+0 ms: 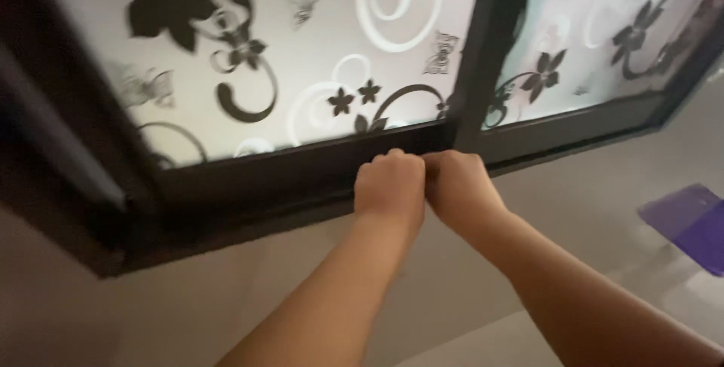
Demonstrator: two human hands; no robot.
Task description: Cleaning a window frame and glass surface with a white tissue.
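A dark-framed sliding window (302,171) with frosted glass (317,42) carrying black and white flower and swirl patterns fills the upper view. My left hand (390,186) and my right hand (458,184) are side by side, knuckles touching, both curled over the bottom rail of the left sash close to the dark vertical bar (483,58) that divides the two panes. The fingertips are hidden behind the rail, so what they grip beyond the frame edge cannot be seen.
A pale plain wall (226,299) lies below the window. A second patterned pane (603,35) sits to the right of the bar. A purple flat object (690,224) shows at the right edge.
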